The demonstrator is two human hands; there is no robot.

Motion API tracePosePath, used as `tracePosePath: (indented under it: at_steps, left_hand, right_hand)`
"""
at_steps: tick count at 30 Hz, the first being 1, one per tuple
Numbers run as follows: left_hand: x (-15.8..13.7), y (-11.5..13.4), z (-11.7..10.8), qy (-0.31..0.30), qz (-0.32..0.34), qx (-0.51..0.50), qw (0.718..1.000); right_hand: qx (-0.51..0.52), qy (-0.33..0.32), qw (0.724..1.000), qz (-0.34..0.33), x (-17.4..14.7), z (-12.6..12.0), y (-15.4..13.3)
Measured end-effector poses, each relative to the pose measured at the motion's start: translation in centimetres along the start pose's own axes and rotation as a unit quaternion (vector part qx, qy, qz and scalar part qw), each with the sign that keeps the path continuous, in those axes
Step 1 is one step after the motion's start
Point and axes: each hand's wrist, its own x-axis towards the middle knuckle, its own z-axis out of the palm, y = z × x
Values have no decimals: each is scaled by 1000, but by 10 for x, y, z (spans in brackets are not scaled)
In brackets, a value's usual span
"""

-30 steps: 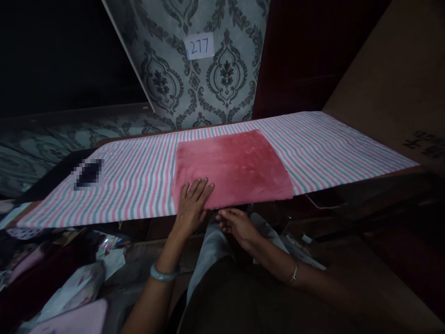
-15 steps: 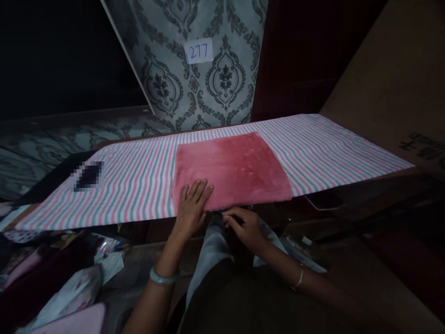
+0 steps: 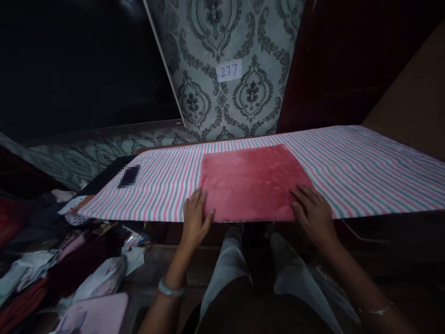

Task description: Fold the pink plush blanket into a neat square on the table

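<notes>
A plush pink-red cloth [image 3: 248, 185], roughly rectangular, lies flat on a striped pink, white and grey cover [image 3: 163, 185]. At the cloth's near left corner rests my left hand [image 3: 195, 217], fingers stretched out over its left edge. My right hand [image 3: 314, 211] lies over the near right side, fingers extended and pointing left across the cloth. Both hands are open with nothing gripped. The cloth's near edge runs along the front of the covered surface, between the two hands.
A blurred dark object [image 3: 128, 176] lies on the cover at the left. Behind stands a large dark screen [image 3: 86, 69] beside patterned wallpaper with a "277" paper [image 3: 228, 70]. Piled clothes and bags [image 3: 100, 280] cover the lower left. A brown panel [image 3: 413, 93] rises at the right.
My right hand has moved from below the near edge up and right onto the cloth's right side, its fingers now extended. My left hand has shifted to the left edge. The view has shifted.
</notes>
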Motion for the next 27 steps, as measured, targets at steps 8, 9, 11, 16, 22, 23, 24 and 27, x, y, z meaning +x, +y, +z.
tracePosePath:
  at_steps: [8,9,11,16,22,23,24,27]
  left_hand:
    - [3,-18,-8,61,-265,-241,932]
    - [6,-16,-8,65,-273,-245,928]
    - [10,-10,-6,83,-277,-237,927]
    - [13,-5,-1,132,-262,-201,935]
    - [13,-11,-9,74,-260,-194,943]
    - [14,-11,-11,60,-263,-190,944]
    - [15,-10,-13,55,-270,-185,943]
    - [18,-5,-17,71,-299,-162,938]
  right_hand:
    - [36,25,997,56,-5,6,6]
    - [46,28,996,72,-5,6,7]
    - [69,32,992,105,-5,3,10]
    - [122,38,973,192,-8,-2,15]
    - [201,94,942,253,-7,-5,11]
    - [217,101,936,259,-6,-6,9]
    - [230,109,931,263,-5,-7,8]
    - [239,137,926,258,-3,-12,5]
